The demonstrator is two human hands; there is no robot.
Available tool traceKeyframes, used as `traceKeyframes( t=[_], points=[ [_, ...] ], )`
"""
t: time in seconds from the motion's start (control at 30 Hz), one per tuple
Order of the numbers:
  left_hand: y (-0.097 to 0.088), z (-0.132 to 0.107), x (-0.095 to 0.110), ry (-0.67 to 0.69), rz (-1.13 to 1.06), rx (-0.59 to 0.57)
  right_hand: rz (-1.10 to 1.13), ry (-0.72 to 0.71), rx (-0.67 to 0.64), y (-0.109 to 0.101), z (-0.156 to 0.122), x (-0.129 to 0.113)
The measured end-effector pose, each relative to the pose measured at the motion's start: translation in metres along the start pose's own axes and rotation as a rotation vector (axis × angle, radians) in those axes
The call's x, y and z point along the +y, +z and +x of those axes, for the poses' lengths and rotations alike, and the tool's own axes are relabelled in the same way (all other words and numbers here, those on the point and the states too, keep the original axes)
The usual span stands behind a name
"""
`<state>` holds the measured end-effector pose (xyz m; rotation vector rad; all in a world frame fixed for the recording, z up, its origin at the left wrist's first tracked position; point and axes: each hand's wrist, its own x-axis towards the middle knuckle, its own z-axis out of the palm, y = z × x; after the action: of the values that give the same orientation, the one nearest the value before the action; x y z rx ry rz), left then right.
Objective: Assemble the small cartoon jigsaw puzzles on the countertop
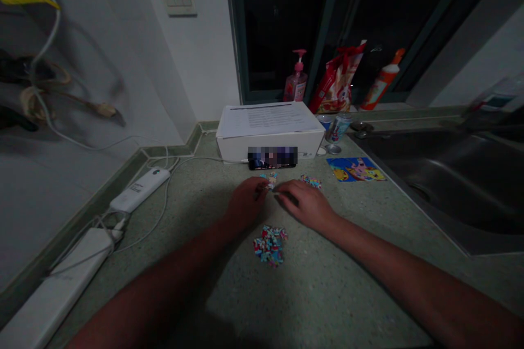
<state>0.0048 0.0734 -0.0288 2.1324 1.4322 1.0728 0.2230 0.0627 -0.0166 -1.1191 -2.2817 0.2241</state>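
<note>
My left hand (246, 203) is closed at the fingertips on a small jigsaw puzzle piece (271, 186), beside a few joined or touching pieces (270, 175) in front of the phone. Across from it my right hand (306, 205) has its fingers stretched toward the same spot, thumb apart, with nothing visible in its grasp. Just beyond the right hand lies a small group of puzzle pieces (311, 180). Nearer to me, below both hands, is a larger loose pile of colourful puzzle pieces (270, 246). A bright cartoon picture card (357, 169) lies to the right.
A phone (272, 159) leans on a white box (268, 131) with paper on top. Cables, a white adapter (140, 190) and a power strip (61, 289) run along the left. A sink (442, 174) is at right; a can (339, 127) and a pump bottle (296, 82) stand behind.
</note>
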Motion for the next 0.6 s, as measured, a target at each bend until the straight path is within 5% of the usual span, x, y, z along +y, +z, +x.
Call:
traceKeyframes(
  t=[0.6],
  points=[
    [-0.0012, -0.0023, 0.0041, 0.08, -0.086, -0.151, 0.166, 0.102, 0.041, 0.0041, 0.0004, -0.0007]
  ],
)
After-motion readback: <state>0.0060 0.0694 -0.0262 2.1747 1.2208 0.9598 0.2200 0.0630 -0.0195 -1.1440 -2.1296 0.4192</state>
